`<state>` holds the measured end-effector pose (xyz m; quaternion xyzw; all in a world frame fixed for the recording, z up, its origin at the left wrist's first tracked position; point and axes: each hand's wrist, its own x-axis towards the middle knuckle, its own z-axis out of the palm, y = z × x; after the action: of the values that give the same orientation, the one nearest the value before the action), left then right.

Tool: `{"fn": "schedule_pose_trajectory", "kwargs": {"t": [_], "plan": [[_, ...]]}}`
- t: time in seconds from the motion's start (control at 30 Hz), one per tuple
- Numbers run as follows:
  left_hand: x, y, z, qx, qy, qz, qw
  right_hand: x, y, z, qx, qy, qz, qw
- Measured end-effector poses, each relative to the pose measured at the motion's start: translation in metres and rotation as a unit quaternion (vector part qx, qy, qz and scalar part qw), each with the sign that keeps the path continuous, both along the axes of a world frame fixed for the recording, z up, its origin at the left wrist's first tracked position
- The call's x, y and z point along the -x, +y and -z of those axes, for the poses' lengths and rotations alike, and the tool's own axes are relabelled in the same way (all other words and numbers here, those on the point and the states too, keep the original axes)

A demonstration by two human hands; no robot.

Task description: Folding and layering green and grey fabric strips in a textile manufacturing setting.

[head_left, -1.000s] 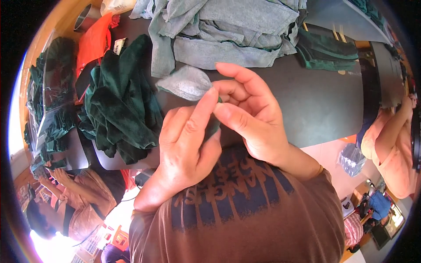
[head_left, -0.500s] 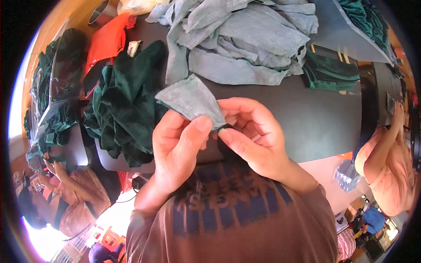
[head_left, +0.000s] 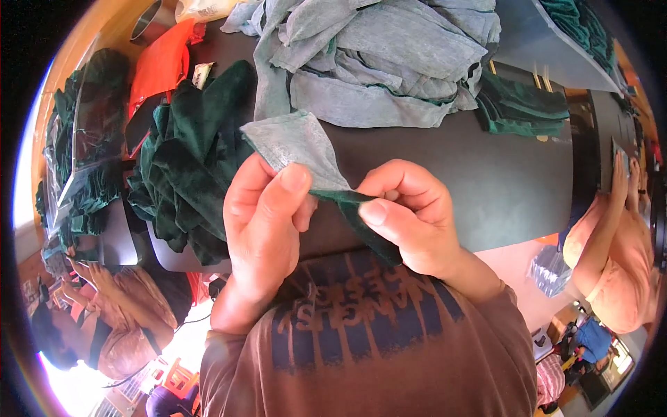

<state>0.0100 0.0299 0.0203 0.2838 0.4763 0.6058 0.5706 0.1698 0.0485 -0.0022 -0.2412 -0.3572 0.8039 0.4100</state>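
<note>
The small fabric piece (head_left: 306, 149) is two-sided: a pale grey-green, slightly fuzzy backing faces up and fans out toward the upper left, while a dark green velvet face shows where its lower edge turns over and runs down to the right as a narrow strip. It is soft and creased, with a folded corner between the two hands. It is held up in the air above the near edge of the dark bench (head_left: 500, 181), just in front of the person's chest.

The left hand (head_left: 260, 222) pinches the piece from the left, thumb pressed on the grey side, fingers (head_left: 292, 182) closed narrowly on the cloth. The right hand (head_left: 410, 219) grips the dark green strip just beside it, thumb and curled fingers closed tight on it; the two thumbs are near each other.

Left of the fabric piece, a heap of dark green velvet cloth (head_left: 191, 174) lies on the bench. Beyond the piece, at the far side of the bench, sits a big pile of grey-green cloth (head_left: 389, 62). To the right of that pile is a neat stack of folded dark green pieces (head_left: 521, 108). Far left of the piece, an orange bag (head_left: 156, 66) rests near the bench's corner. At the right edge, another person's arm (head_left: 611, 243) in a peach sleeve reaches up.
</note>
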Motion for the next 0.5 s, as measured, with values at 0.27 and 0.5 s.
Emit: {"fn": "schedule_pose_trajectory", "kwargs": {"t": [0.27, 0.5], "plan": [[0.003, -0.002, -0.003, 0.023, -0.139, 0.103, 0.985, -0.005, 0.006, -0.008, 0.084, 0.065, -0.043, 0.993], [0.003, -0.022, 0.007, -0.171, 0.177, 0.097, 0.964, 0.003, -0.003, -0.007, 0.0, -0.008, 0.023, 1.0]]}}
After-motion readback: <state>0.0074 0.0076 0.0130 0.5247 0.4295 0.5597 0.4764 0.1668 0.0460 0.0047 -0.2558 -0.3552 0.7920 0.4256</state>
